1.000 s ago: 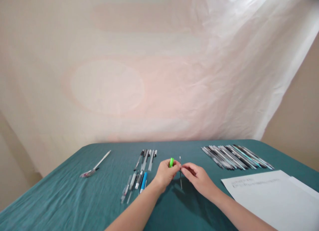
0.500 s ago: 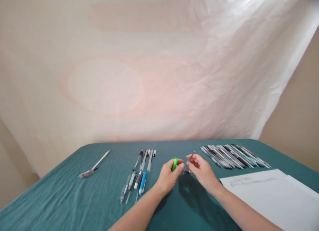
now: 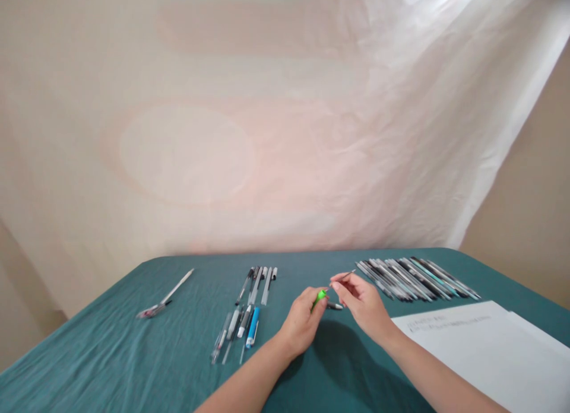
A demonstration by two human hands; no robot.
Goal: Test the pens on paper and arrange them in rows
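Observation:
My left hand (image 3: 301,319) is closed around a bright green pen barrel (image 3: 319,296), most of it hidden by the fingers. Pinched in my right hand (image 3: 364,303) is a thin pen refill (image 3: 348,275), slanting up to the right. The refill's lower end meets the green barrel's open end or lies just beside it; I cannot tell which. Behind the hands, a dark and silver pen piece (image 3: 334,305) lies on the cloth, partly covered.
Left of my hands lie a blue marker (image 3: 252,328), other pens and pen parts (image 3: 234,325), and clear barrels (image 3: 266,287) behind. A white pen (image 3: 178,286) is far left. Several refills or pens (image 3: 414,278) lie in a row at right, near paper sheets (image 3: 472,348).
The green barrel has tipped from upright towards the right. The refill now leans flatter, and my two hands have come closer so its lower end is at the barrel.

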